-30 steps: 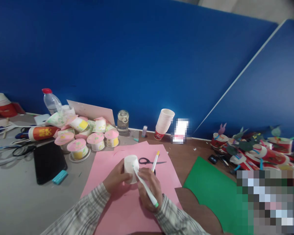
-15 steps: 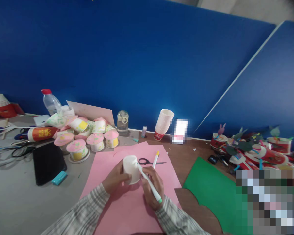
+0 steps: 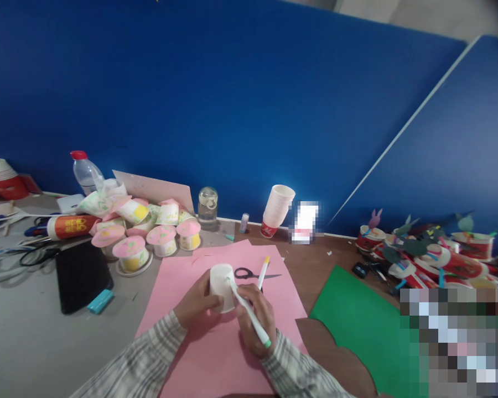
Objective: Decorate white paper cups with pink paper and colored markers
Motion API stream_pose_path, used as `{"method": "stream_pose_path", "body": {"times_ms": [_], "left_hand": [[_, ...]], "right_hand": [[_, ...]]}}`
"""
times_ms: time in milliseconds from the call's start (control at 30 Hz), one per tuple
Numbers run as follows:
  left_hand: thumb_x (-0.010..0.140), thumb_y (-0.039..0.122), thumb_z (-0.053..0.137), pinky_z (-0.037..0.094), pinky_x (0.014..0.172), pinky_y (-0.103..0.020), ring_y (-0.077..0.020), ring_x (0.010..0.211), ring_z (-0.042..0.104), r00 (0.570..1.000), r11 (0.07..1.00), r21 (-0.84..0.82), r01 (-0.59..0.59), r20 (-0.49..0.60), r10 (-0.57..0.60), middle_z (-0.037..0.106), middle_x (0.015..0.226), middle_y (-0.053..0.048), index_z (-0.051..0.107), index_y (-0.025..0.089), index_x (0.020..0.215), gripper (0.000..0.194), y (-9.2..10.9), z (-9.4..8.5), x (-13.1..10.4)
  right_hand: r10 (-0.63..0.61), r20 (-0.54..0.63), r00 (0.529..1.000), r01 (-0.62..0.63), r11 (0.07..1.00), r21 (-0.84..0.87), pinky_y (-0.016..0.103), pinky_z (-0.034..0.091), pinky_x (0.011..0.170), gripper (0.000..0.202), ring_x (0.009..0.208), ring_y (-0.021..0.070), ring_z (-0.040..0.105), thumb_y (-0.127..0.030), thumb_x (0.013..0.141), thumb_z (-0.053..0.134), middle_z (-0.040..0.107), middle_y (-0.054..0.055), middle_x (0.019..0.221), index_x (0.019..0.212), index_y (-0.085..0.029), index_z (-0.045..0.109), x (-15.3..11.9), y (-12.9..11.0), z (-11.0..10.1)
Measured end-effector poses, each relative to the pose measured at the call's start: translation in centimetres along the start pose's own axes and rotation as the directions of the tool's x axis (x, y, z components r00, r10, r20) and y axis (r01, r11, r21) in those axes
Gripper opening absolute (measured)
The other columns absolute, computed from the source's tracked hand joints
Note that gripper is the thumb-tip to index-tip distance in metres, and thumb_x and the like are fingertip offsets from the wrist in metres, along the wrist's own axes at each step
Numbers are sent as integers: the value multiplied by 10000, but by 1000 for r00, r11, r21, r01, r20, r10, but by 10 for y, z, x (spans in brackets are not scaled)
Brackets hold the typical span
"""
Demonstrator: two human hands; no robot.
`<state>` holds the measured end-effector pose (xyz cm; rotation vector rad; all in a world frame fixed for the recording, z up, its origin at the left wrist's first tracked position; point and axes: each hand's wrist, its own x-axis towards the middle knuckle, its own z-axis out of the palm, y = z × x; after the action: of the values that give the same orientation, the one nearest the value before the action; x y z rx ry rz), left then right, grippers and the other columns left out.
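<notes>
A white paper cup (image 3: 221, 284) is held by my left hand (image 3: 197, 303), its fingers wrapped round the left side, over the pink paper (image 3: 216, 359). In my right hand (image 3: 255, 318) is a white marker with a green end (image 3: 253, 321), its tip against the cup's side. A small green mark shows on the cup near the tip. Black-handled scissors (image 3: 253, 273) lie on the pink paper behind my right hand, and a yellow-ended white marker (image 3: 265, 265) lies across them.
Decorated cups with pink discs (image 3: 161, 235) and a black tablet (image 3: 84, 276) are at the left. Behind stand a glass jar (image 3: 208, 207), a glue stick (image 3: 244, 223) and stacked cups (image 3: 279, 204). Green paper (image 3: 357, 315) and red cups (image 3: 460, 260) lie at the right.
The marker's tip and my right hand have shifted slightly down and left. A small green mark now shows on the cup. My left hand keeps its hold.
</notes>
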<state>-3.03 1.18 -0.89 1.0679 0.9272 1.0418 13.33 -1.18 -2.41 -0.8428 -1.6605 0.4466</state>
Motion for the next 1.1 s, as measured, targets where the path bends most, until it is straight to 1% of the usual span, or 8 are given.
{"method": "stream_pose_path", "body": {"times_ms": [167, 333, 467, 600, 700, 800, 933, 1100], "left_hand": [[448, 287, 700, 377, 460, -232, -134, 572, 499, 1000, 1000, 27, -1, -8, 1, 594, 703, 24, 508, 186, 982, 576, 0, 0, 0], [472, 263, 689, 414, 523, -244, -143, 636, 512, 1000, 1000, 0, -16, 8, 16, 589, 733, 24, 516, 190, 967, 529, 0, 0, -1], [481, 245, 678, 388, 463, -218, -114, 556, 489, 1000, 1000, -5, -3, 24, 3, 578, 679, 40, 504, 193, 971, 522, -1, -1, -1], [468, 248, 679, 378, 443, -210, -109, 534, 482, 1000, 1000, -1, 11, 28, -11, 575, 653, 47, 509, 189, 949, 513, 0, -1, 0], [471, 266, 672, 376, 440, -212, -114, 547, 486, 1000, 1000, 14, 5, 28, -5, 579, 687, 38, 503, 188, 972, 535, 1, -1, -1], [468, 268, 662, 369, 438, -212, -114, 550, 483, 1000, 1000, 30, 5, 21, -6, 579, 700, 37, 505, 189, 986, 547, 3, -2, -1], [450, 265, 663, 370, 447, -218, -119, 554, 480, 999, 999, 37, 33, 2, -33, 577, 665, 43, 525, 186, 967, 541, 4, -3, -1], [453, 274, 668, 416, 523, -254, -163, 644, 534, 999, 995, -87, 41, 26, -39, 611, 747, 8, 538, 187, 985, 555, 8, 0, -2]], "right_hand": [[105, -17, 994, -105, 994, 20, 268, 526, 569, 163, 659, 177, 624, -244, 781, 508, 636, 20, 774, 902, -199, 607, 3, -1, -2], [50, -21, 999, -50, 999, 10, 284, 537, 600, 163, 686, 183, 629, -234, 781, 499, 637, 26, 786, 901, -195, 602, 4, -6, -3], [26, 0, 1000, -26, 1000, -10, 299, 548, 636, 178, 741, 195, 635, -229, 782, 502, 645, 36, 832, 931, -203, 596, 3, -6, -2], [37, -1, 999, -37, 999, -8, 287, 546, 604, 160, 686, 184, 632, -267, 791, 513, 648, 24, 788, 903, -208, 612, 2, -4, -3], [97, -60, 993, -94, 995, 42, 290, 544, 569, 208, 641, 179, 625, -363, 810, 510, 637, 14, 768, 919, -217, 610, 0, -2, -2], [179, -130, 975, -165, 980, 110, 298, 556, 542, 345, 573, 164, 621, -452, 837, 461, 645, 8, 760, 1075, -221, 558, -1, 2, 0], [249, -113, 962, -242, 967, 73, 284, 566, 522, 319, 411, 122, 564, -397, 870, 427, 618, -48, 581, 1104, -217, 548, -1, 8, 1], [198, -101, 975, -200, 980, -13, 333, 600, 660, 313, 800, 207, 681, -290, 829, 507, 689, 49, 920, 1136, -230, 504, 2, 9, 6]]}}
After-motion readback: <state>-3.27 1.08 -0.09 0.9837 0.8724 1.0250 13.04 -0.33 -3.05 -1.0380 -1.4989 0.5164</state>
